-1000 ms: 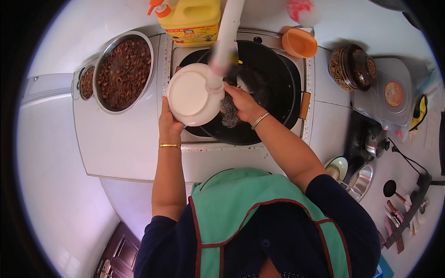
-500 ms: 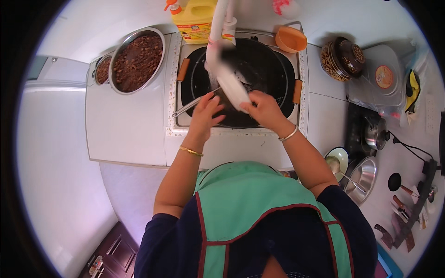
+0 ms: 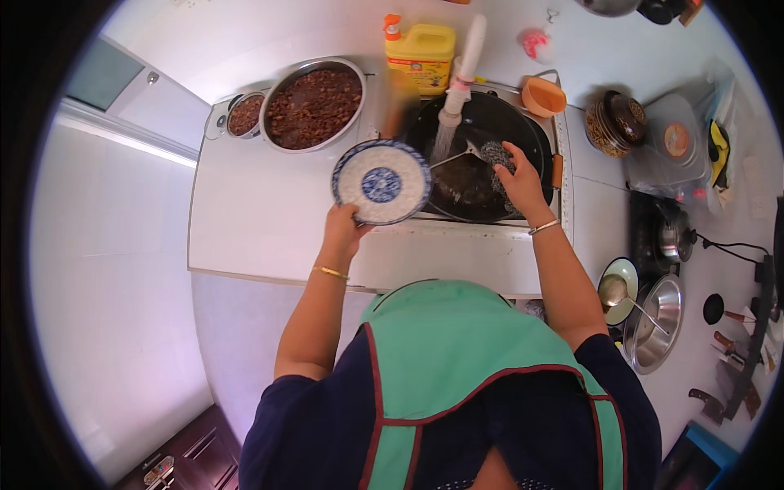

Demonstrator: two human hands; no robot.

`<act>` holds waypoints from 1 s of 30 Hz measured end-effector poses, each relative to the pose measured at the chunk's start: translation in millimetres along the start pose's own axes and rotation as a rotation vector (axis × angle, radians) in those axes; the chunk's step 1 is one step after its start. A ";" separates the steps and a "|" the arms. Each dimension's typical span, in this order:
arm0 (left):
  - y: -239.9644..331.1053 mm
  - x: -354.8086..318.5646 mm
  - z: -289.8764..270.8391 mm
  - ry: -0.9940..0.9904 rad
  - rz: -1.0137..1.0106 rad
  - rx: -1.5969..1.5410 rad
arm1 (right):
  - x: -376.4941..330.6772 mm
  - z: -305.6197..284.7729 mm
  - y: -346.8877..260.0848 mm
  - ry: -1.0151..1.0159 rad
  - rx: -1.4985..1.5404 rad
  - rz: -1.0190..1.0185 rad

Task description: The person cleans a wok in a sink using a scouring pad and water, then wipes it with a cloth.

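Note:
My left hand grips the near edge of a white plate with a blue rim and a blue centre pattern. The plate is held face up over the counter, left of a large black wok. Over the wok's right side, my right hand has its fingers curled on a grey steel wool scrubber. Water runs into the wok from a white pipe-like tap. A thin metal utensil lies in the wok, its end near the scrubber.
A steel bowl of reddish-brown food and a smaller one stand at the left. Behind are a yellow pump jug and an orange basket. At right stand a patterned lidded pot and a steel basin.
The plate has passed from my right hand to my left and moved left, out of the wok, its face now showing. My right hand now has the scrubber. The view has shifted.

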State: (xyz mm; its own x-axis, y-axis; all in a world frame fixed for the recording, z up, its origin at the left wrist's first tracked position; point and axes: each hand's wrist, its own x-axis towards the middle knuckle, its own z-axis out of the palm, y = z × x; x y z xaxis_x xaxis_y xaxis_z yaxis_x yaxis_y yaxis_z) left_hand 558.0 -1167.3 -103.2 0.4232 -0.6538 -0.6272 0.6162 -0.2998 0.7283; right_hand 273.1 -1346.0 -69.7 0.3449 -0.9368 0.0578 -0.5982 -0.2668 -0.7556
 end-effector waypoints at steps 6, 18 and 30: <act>-10.5 26.9 -132.5 0.086 0.037 -0.259 | 0.6 70.3 28.6 0.083 0.259 0.252; -21.2 45.2 -213.6 0.431 0.001 0.066 | -19.5 89.4 25.3 0.120 0.458 0.398; -9.1 27.1 -25.6 -0.083 0.920 1.165 | -0.4 62.9 81.8 0.017 0.286 0.380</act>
State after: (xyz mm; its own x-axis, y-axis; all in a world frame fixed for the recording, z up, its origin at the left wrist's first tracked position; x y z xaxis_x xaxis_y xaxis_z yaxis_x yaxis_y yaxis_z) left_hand 580.9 -1164.4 -133.9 0.2963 -0.9429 0.1522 -0.7223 -0.1169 0.6817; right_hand 269.5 -1353.2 -172.6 0.1271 -0.9601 -0.2490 -0.4562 0.1663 -0.8742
